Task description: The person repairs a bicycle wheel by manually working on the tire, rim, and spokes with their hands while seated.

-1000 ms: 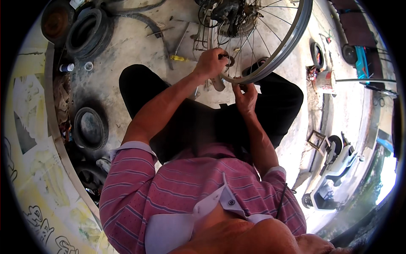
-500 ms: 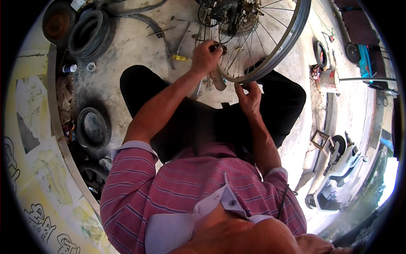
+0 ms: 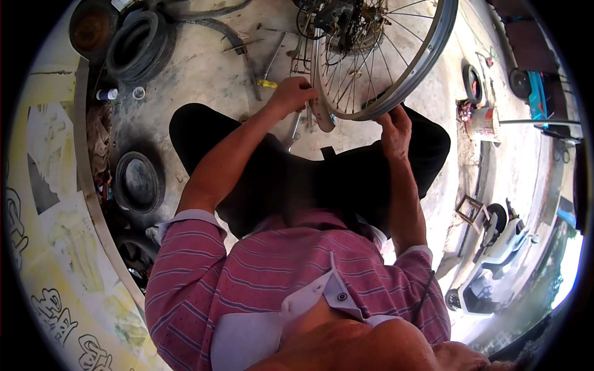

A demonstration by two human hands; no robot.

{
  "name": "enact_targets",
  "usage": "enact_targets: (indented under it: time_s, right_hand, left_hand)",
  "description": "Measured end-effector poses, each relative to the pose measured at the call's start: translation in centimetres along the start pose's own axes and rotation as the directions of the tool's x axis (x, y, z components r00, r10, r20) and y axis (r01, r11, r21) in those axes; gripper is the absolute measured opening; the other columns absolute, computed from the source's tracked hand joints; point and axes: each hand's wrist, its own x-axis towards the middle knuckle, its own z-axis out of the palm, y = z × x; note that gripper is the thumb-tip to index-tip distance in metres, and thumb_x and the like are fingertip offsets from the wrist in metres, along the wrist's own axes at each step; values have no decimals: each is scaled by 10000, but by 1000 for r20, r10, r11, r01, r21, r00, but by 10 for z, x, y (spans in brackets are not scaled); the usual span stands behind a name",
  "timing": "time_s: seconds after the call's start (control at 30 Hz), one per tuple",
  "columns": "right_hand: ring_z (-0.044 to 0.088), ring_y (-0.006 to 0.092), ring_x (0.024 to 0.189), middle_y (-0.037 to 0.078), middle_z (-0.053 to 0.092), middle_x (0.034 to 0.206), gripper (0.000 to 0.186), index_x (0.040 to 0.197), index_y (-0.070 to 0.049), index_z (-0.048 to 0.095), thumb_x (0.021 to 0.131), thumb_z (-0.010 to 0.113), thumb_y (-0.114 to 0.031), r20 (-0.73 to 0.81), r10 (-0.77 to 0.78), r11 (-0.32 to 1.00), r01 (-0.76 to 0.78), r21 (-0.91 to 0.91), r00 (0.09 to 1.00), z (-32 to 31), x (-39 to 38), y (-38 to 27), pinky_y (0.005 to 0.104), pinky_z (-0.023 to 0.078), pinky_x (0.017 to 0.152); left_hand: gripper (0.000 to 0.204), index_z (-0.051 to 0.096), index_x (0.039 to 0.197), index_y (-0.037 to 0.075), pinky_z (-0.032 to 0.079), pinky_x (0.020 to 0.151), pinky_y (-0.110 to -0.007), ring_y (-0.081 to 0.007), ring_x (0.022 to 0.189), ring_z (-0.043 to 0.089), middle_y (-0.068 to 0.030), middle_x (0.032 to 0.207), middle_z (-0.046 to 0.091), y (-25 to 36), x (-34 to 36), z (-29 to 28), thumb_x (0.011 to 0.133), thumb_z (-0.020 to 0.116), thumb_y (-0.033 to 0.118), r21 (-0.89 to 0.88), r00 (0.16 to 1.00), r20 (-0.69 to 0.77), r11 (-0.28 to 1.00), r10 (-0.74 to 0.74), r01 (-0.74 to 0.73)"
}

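Note:
In front of me, at the top of the view, stands a bicycle wheel with a bare grey rim (image 3: 433, 55), thin spokes and sprockets at its hub. A pale mudguard (image 3: 323, 116) hangs at its left side. My left hand (image 3: 289, 96) is beside the mudguard's edge, fingers closed and pressed together; what is between them, if anything, is hidden. My right hand (image 3: 396, 131) pinches the rim's near lower edge, thumb and fingers curled on it. No tyre shows on this part of the rim.
A screwdriver with a yellow handle (image 3: 266, 83) lies left of the wheel, near metal rods. Stacked tyres (image 3: 137, 46) and another tyre (image 3: 139, 181) line the left wall. A bucket (image 3: 483, 125), a small tyre (image 3: 472, 83) and a white scooter (image 3: 492, 269) are at right.
My left hand has come away from the spokes, moving down and left to the mudguard's edge. My right hand has slid right and slightly up along the rim.

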Motion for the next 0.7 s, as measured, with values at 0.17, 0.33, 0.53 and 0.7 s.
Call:
enact_targets:
  time_s: [0.17,0.33,0.53,0.7]
  right_hand:
    - [636,118,864,51,709,954,240,1107,53,676,966,648,-139,56,72,995,-76,71,996,-8,19,-15,252,495,816]
    - [700,195,859,135,730,957,281,1108,40,654,1011,621,-221,93,73,995,-79,65,993,6,29,-11,292,553,776]
    - [581,123,713,77,680,832,268,990,-9,625,1028,610,-273,204,33,991,-59,122,978,21,30,6,264,459,673]
    - [579,107,711,60,678,824,257,979,-6,627,1019,625,-260,271,72,991,-100,90,960,19,35,24,260,463,665]
  left_hand:
    - [397,722,830,26,529,717,-442,-328,762,681,-155,804,701,-30,20,4,757,781,412,464,946,-87,853,312,-238]
    - [385,751,877,68,532,744,-448,-345,868,699,-147,895,731,-12,20,8,756,772,434,541,974,-16,821,228,-183]
    - [405,750,952,85,537,785,-464,-345,904,702,-142,941,743,-5,21,11,784,743,454,637,989,-16,764,145,-102]
    - [475,714,827,41,516,712,-461,-360,809,696,-173,809,710,-15,25,15,781,741,513,635,970,-53,757,237,-151]
